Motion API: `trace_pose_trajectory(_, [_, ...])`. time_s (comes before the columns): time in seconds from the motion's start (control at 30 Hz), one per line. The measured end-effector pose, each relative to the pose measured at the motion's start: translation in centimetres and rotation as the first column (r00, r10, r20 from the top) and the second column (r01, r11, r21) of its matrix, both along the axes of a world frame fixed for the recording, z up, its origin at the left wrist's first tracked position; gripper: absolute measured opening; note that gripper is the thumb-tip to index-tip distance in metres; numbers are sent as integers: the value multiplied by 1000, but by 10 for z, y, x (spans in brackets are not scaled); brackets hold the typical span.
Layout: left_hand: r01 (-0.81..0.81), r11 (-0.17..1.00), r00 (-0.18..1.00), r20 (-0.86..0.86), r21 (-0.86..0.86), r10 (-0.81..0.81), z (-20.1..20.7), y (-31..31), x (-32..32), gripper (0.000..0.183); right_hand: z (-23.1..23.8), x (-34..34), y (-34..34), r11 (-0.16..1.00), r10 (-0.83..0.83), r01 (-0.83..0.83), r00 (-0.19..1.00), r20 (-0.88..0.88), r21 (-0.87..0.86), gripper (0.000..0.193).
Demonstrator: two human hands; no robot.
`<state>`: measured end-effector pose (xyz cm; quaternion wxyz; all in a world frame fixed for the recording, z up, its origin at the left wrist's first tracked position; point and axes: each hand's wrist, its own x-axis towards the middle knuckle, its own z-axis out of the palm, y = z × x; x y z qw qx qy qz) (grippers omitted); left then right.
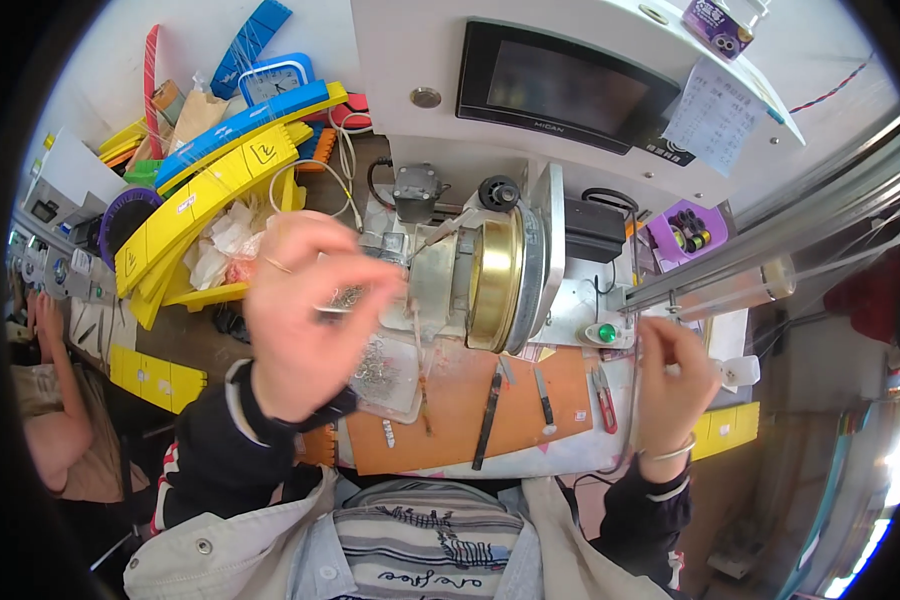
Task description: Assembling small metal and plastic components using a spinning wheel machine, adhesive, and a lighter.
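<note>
My left hand (315,315), somewhat blurred, is raised left of the machine's brass-coloured wheel (495,285). Its thumb and forefinger are pinched close to a pale cylinder (433,280); whatever they hold is too small to make out. Under that hand sits a clear tray (390,378) of small metal pieces. To the right, my right hand (675,390) is beside the end of a metal rail, near a green button (607,333). Its fingers are curled together, and I cannot make out what is between them.
On an orange-brown board (450,425) lie a black pen-like tool (486,420) and a small knife (544,400). Red-handled snips (604,400) are at its right. Yellow curved strips (200,215) crowd the left. A purple bin (688,232) holds spools. Another person's arm (65,400) shows far left.
</note>
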<state>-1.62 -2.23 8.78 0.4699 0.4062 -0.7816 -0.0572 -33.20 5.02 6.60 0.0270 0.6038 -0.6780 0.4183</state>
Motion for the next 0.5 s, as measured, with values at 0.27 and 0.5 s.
trace_pose_trajectory(0.27, [-30, 996, 997, 74, 87, 23, -22, -5, 6, 36, -4, 41, -54, 933, 284, -317, 939, 194, 171, 7])
trace_pose_trajectory(0.5, [-8, 997, 984, 180, 79, -6, -22, -19, -33, 37, -36, 59, -84, 779, 419, -627, 534, 734, 12, 7])
